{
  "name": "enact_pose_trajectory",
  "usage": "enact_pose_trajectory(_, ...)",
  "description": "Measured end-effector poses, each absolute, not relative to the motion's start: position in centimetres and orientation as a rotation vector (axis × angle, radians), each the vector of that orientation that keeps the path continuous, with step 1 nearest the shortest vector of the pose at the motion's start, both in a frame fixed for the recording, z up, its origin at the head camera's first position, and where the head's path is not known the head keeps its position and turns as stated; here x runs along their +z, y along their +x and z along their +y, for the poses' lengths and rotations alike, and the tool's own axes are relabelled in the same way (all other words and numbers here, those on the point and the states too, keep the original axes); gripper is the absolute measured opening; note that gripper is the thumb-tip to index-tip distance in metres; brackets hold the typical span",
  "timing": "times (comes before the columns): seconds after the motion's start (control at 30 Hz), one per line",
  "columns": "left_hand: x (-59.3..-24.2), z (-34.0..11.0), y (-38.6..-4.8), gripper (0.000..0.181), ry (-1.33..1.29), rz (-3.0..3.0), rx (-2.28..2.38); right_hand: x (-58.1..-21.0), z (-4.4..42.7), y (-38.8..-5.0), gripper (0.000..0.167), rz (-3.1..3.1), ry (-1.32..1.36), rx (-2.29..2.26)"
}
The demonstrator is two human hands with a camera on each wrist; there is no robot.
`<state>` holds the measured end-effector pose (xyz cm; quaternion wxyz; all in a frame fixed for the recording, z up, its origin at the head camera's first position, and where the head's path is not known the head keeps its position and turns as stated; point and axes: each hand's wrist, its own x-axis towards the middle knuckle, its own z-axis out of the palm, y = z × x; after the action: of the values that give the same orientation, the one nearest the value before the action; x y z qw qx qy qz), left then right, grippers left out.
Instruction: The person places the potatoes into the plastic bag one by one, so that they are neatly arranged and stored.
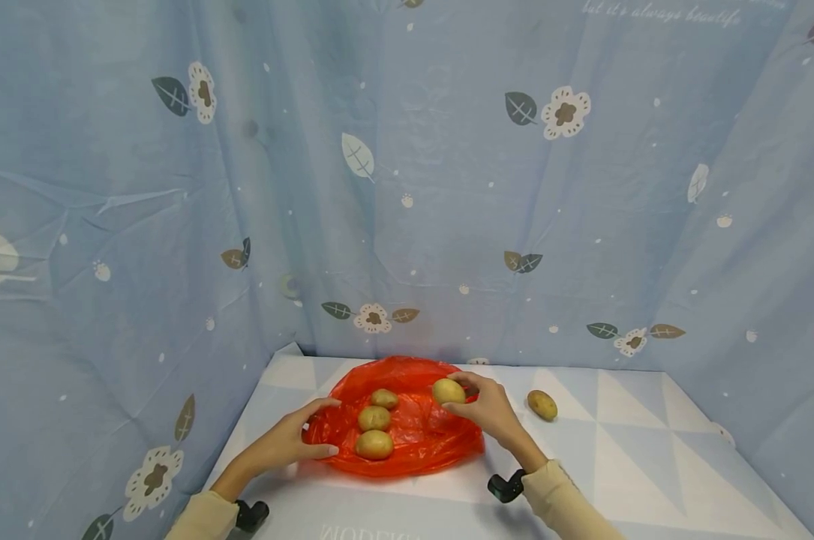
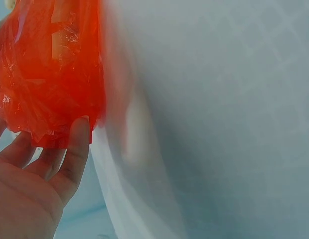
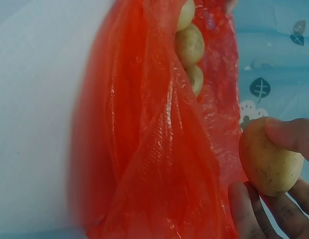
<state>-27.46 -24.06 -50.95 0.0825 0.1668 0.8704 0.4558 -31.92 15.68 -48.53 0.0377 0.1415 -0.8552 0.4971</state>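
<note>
A red plastic bag [image 1: 420,442] lies spread with its mouth up on the table, and three potatoes [image 1: 374,418] sit in a row inside its left half. My right hand [image 1: 491,409] pinches another potato [image 3: 270,157] between thumb and fingers, above the bag's right part. At the bag's left edge, my left hand [image 1: 288,439] rests with thumb and fingers spread apart. In the left wrist view its fingers [image 2: 75,154] touch the red plastic; some fingertips are hidden by it. One more potato [image 1: 542,405] lies on the table right of the bag.
A white and pale blue patterned table cover [image 1: 623,450] spreads under everything. Blue curtains [image 1: 447,187] with flowers and leaves hang behind the table and on both sides. Dark wrist-worn devices [image 1: 506,487] sit below both hands.
</note>
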Motion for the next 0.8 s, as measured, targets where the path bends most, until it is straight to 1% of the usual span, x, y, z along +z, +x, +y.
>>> enact_pose_trajectory(0.3,-51.1,-24.1,-27.5,0.074,0.498,2.605,1.361,-49.1,14.5,-32.4,0.046,-2.622,0.497,1.520)
enact_pose_trajectory(0.5,-51.4,-24.3,-27.5,0.074,0.503,2.590,1.365,-49.7,13.6,-32.5,0.046,-2.665,0.495,1.490)
enact_pose_trajectory(0.8,-51.1,-24.2,-27.5,0.074,0.488,2.582,1.386,-50.3,12.6,-33.5,0.046,-2.653,0.535,1.391)
